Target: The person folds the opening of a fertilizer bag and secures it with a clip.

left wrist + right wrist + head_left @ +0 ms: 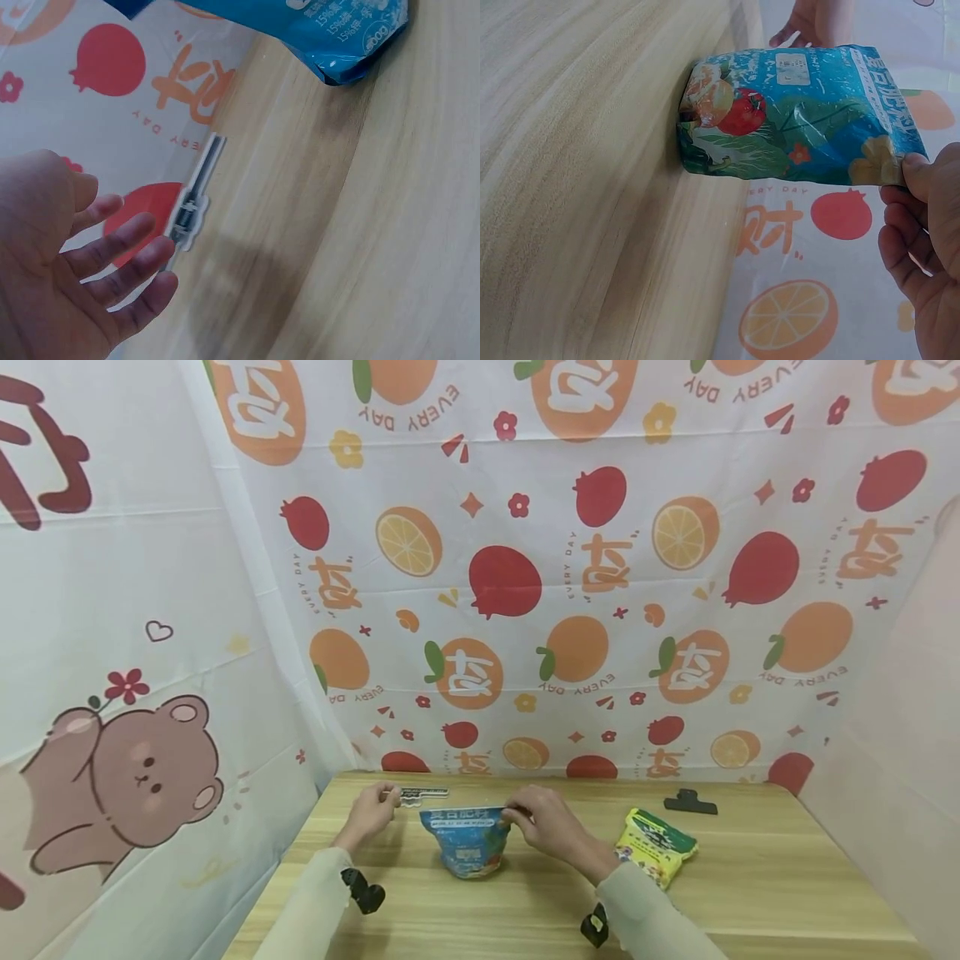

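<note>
The step in hand looks to be steadying the blue plastic pouch with printed vegetables, which stands upright on the pale wood-grain tabletop, while a narrow black-and-white clip-like piece is dealt with. The right hand pinches the pouch's top corner at two o'clock. The left hand holds nothing that can be seen—its fingers are loosely spread beside the clip-like piece, which lies between ten and eleven o'clock of the pouch. The next move, I judge, calls for the left fingers to close on that piece without the right pinch letting the pouch sag. At three o'clock lies a yellow-and-green plastic packet, its lower edge partly hidden by the right arm; a flat black clip is just short of three, farther out. Whether the left fingertips touch the piece is unclear, as is whether the pouch's base bears fully on the wood. The left wrist view cuts off most of the pouch—and its small print blurs.
</note>
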Motion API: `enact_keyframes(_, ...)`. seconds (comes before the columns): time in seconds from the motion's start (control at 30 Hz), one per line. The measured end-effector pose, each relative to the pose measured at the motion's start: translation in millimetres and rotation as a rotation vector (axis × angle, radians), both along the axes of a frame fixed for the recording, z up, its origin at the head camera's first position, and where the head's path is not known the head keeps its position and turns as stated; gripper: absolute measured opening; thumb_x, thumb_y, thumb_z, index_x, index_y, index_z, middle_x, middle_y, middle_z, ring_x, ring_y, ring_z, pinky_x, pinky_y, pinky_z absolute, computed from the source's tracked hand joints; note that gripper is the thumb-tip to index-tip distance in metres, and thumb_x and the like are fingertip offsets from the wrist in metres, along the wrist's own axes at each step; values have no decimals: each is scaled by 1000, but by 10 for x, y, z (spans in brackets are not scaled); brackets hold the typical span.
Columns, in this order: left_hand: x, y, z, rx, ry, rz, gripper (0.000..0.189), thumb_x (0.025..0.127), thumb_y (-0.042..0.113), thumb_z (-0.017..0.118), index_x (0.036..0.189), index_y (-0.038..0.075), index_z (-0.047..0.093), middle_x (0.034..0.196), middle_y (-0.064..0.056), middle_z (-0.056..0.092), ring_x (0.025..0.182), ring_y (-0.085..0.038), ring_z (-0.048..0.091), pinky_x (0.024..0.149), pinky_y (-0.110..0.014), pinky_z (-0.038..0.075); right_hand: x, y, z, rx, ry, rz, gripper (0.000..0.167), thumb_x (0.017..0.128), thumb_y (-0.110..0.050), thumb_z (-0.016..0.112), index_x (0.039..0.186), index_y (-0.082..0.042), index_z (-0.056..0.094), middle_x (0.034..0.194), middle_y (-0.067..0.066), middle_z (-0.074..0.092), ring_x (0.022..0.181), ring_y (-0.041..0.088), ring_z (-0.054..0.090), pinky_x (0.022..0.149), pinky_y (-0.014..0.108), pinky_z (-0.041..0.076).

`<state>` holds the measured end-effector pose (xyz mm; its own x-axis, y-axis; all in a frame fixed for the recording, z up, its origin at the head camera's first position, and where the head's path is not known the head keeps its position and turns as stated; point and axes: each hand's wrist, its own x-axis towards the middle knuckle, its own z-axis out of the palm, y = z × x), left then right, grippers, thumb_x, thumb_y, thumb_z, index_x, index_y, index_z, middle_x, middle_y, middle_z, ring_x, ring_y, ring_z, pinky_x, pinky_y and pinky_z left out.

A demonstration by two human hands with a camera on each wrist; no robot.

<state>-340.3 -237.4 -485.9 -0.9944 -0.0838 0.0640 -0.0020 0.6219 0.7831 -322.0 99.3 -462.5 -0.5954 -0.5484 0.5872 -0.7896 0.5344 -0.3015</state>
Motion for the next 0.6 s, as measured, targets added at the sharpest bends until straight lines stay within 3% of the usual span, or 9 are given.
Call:
enact_keyframes(0.13, -82, 24, -49, 78, -78, -2, 45, 110, 25, 41, 139, -8, 50, 124, -30, 64, 99, -37, 66, 72, -37, 56, -5, 2, -7, -8, 14, 5, 9, 96, -20, 70, 89, -19, 75, 81, -8, 72, 71, -2, 54, 63, 14, 47)
enact_keyframes(0.3, -156, 41, -97, 132, -128, 18, 49, 110, 26, 37, 146, -7, 42, 130, -32, 60, 102, -37, 66, 75, -41, 58, -9, 5, -16, -18, 4, 11, 9, 97, -19, 70, 90, -18, 75, 82, -7, 72, 72, -2, 55, 63, 14, 47)
enact_keyframes(0.6, -267, 67, -199, 266, -192, 46, 46, 109, 18, 35, 146, -10, 38, 121, -32, 59, 86, -31, 71, 73, -42, 61, -20, 12, -27, -18, -33, 2, 8, 97, -21, 69, 91, -19, 76, 84, -7, 73, 74, -2, 57, 65, 14, 49)
